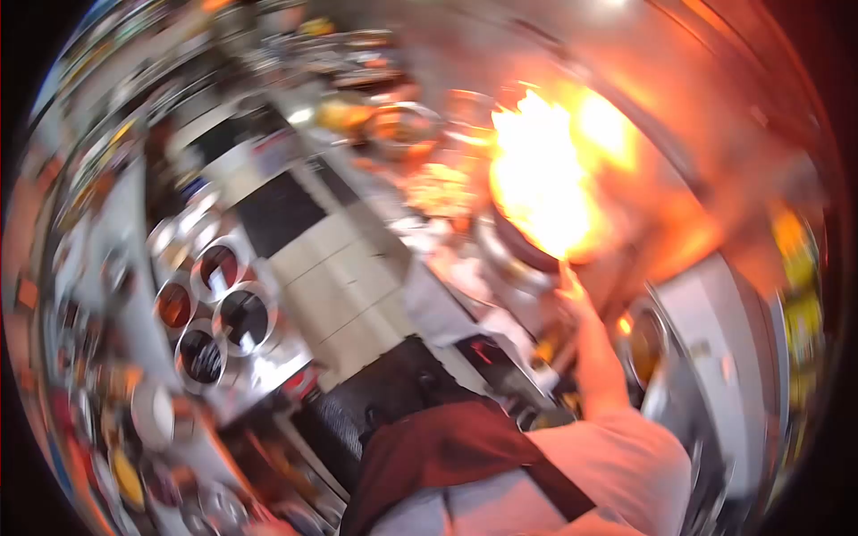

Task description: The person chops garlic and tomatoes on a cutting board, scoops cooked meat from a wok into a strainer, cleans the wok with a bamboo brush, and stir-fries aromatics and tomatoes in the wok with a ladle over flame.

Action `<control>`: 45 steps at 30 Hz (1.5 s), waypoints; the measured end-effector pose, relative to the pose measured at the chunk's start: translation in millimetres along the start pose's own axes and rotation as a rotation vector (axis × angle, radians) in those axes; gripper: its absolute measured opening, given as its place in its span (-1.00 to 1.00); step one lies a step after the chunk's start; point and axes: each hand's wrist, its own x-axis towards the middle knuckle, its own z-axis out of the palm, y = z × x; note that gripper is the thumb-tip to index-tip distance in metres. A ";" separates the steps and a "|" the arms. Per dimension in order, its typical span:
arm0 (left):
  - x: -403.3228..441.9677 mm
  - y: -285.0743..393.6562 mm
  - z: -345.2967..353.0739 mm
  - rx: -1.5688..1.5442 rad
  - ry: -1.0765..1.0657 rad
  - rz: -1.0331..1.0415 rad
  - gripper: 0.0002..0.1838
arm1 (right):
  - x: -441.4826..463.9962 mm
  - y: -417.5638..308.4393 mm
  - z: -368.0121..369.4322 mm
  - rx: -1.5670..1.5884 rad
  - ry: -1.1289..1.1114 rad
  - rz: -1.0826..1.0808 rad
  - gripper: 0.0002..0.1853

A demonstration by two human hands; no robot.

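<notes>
My right hand (574, 293) reaches out at the right, fingers closed at the near side of a dark wok (523, 246). A thin bright handle runs from my fingers to the wok's rim; glare and motion blur smear the grip. Tall white-orange flames (545, 179) rise from the wok and hide what is inside it. Just left of the wok, a heap of pale yellow food pieces (440, 189) sits on the counter, its container unclear. My left hand is not in view.
Left of me, several round pots (243, 317) with dark and reddish contents stand on a metal counter. A dark mat (279, 213) lies on the tiled floor (326, 268). A metal bowl (402, 127) stands behind the food. A round pan (645, 344) is right of my forearm.
</notes>
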 end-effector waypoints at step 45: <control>420.6 334.2 -286.1 3.418 2.194 -1.559 -0.39 | -145.6 57.3 32.0 -0.693 0.122 0.370 0.06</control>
